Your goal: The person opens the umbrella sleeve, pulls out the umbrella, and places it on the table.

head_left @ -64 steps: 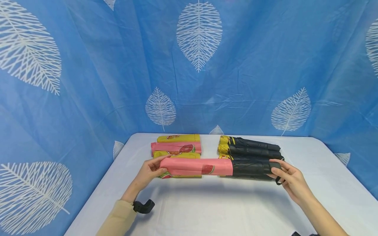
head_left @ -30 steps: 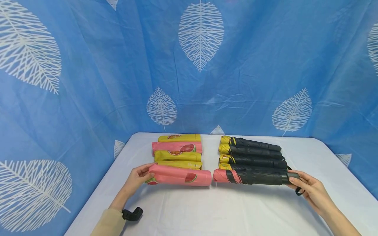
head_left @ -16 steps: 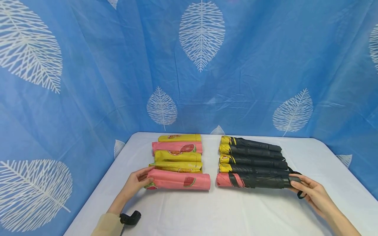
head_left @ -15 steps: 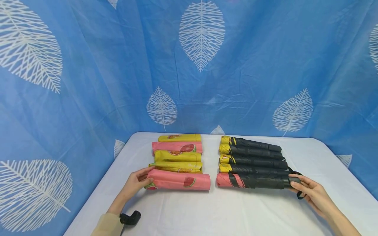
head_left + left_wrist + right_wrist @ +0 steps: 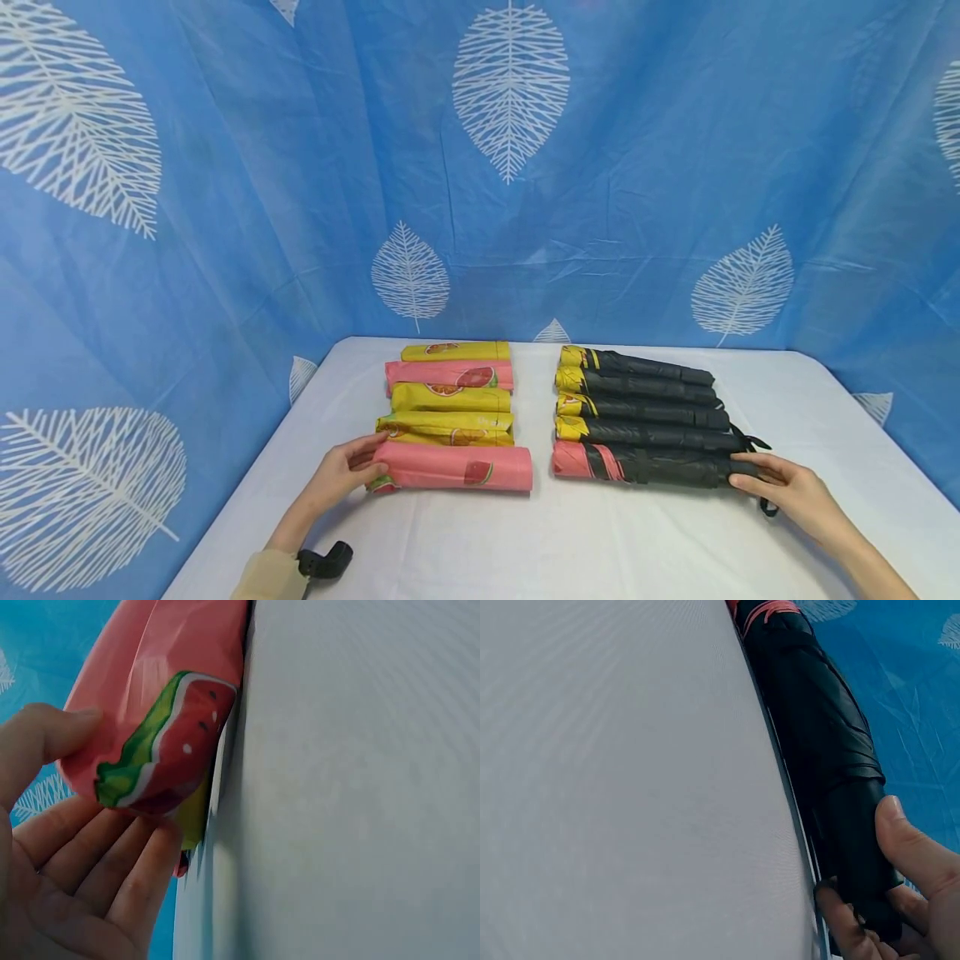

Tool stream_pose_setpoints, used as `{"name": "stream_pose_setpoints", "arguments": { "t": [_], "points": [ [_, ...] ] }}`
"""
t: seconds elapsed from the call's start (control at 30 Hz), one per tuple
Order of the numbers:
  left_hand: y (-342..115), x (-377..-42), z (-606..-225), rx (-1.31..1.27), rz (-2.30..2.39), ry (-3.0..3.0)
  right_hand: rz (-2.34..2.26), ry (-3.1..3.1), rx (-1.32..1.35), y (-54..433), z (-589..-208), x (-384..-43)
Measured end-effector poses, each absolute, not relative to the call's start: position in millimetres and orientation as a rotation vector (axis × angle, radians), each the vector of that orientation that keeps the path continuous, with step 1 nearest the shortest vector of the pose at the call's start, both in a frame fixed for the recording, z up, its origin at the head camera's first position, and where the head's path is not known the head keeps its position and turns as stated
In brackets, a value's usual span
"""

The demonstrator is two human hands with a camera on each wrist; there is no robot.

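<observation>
A pink umbrella cover (image 5: pixel 450 467) with watermelon prints lies at the front of the left row. My left hand (image 5: pixel 337 479) pinches its left end; in the left wrist view the thumb is on the cover (image 5: pixel 150 712) and the fingers are at its end. At the front of the right row lies a folded black umbrella (image 5: pixel 660 467) with a pink tip. My right hand (image 5: pixel 798 496) holds its handle end, thumb on one side and fingers on the other in the right wrist view, where the black handle (image 5: pixel 855 832) shows. A wrist strap hangs beside the hand.
Behind the pink cover lie several more covers, yellow (image 5: pixel 450 398) and pink (image 5: pixel 450 374). Several black umbrellas with yellow tips (image 5: pixel 645 410) lie behind the right one. All rest on a white table (image 5: pixel 540 550), with a blue leaf-print curtain (image 5: pixel 630 183) around it.
Both hands have come apart and moved toward the front: the cover has come off the umbrella, leftward, and both now lie as the front items of their rows.
</observation>
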State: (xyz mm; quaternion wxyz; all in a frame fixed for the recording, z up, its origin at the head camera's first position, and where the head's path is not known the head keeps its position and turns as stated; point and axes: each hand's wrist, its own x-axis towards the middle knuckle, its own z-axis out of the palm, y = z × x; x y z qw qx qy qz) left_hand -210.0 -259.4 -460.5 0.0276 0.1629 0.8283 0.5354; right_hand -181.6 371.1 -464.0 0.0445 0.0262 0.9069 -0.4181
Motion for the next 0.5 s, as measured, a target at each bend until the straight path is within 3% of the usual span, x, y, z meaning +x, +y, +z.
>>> {"name": "stream_pose_setpoints", "arguments": {
  "t": [0.27,0.5],
  "points": [
    [-269,-204,-454,0.434,1.679,2.481,-1.076,2.868,0.023,372,-458,-182],
    [-284,-205,-425,0.551,1.527,2.629,-0.999,2.827,-0.027,382,-443,-185]
  ]
}}
